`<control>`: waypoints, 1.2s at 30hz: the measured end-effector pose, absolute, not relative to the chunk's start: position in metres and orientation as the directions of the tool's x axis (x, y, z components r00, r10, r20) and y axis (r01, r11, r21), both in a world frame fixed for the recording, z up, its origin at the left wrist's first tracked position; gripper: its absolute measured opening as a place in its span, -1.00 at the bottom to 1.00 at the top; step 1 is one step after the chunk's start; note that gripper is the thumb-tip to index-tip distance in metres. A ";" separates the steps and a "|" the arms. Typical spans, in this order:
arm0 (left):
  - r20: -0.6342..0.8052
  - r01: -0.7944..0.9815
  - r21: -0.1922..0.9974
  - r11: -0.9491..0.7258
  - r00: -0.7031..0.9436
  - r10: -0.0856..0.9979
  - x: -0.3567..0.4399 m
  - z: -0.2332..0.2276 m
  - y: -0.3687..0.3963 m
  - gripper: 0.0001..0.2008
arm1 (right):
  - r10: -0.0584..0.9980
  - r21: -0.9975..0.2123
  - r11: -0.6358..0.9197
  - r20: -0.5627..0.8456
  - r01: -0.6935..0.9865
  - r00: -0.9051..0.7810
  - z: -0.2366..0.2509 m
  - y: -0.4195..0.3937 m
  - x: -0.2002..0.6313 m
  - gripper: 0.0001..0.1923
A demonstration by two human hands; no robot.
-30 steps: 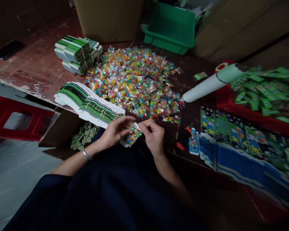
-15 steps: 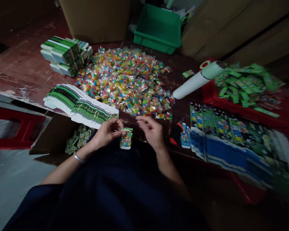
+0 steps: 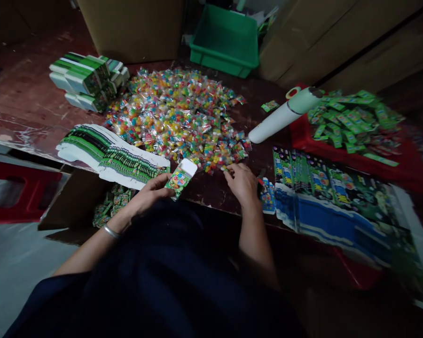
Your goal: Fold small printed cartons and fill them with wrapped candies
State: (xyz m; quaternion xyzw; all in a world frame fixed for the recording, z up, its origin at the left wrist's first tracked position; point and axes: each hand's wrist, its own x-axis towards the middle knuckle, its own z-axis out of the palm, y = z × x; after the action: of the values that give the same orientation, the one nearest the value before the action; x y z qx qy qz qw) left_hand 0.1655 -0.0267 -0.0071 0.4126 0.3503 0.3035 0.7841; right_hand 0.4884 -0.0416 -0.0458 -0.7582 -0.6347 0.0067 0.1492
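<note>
The left hand [image 3: 151,193] grasps a small green carton [image 3: 178,182] between thumb and fingers, near the close edge of the dark red surface [image 3: 211,190]; the carton tilts, its white end flap [image 3: 188,166] pointing toward one o'clock. At three o'clock from the carton, the right hand [image 3: 244,187] has its fingers curled at the near edge of a heap of clear candy packets [image 3: 183,112]; whether it grips a packet, I cannot tell. The heap lies at twelve o'clock from the carton. Overlapping flat cartons [image 3: 118,160] fan out toward nine to ten o'clock, banded stacks [image 3: 84,80] sit at ten, a green bin [image 3: 216,60] at one, and a white roll [image 3: 278,121] at two.
</note>
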 end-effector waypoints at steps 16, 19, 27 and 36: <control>-0.001 0.301 0.929 -0.215 0.584 0.812 0.170 -0.005 -0.030 -0.73 | 0.969 -0.783 0.188 0.247 0.593 0.019 0.043 -0.064 0.416 -0.88; 0.022 0.287 0.930 -0.230 0.583 0.812 0.169 -0.008 -0.031 -0.73 | 0.955 -0.721 0.286 0.269 0.632 -0.125 0.044 -0.056 0.409 -0.88; -0.004 0.214 0.965 -0.150 0.587 0.809 0.173 -0.011 -0.033 -0.73 | 0.886 -0.566 0.330 0.462 0.756 -0.040 0.031 -0.054 0.392 -0.94; -0.128 -0.034 0.984 0.176 0.557 0.820 0.181 -0.007 -0.038 -0.70 | 0.843 -0.501 0.405 0.528 0.765 -0.101 0.020 -0.061 0.376 -0.91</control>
State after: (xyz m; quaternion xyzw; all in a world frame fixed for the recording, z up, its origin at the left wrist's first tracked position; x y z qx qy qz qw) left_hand 0.1810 -0.0383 -0.0068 0.5600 0.3509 0.3134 0.6819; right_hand 0.3763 -0.0610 0.0199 -0.5432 -0.7403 0.0497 0.3930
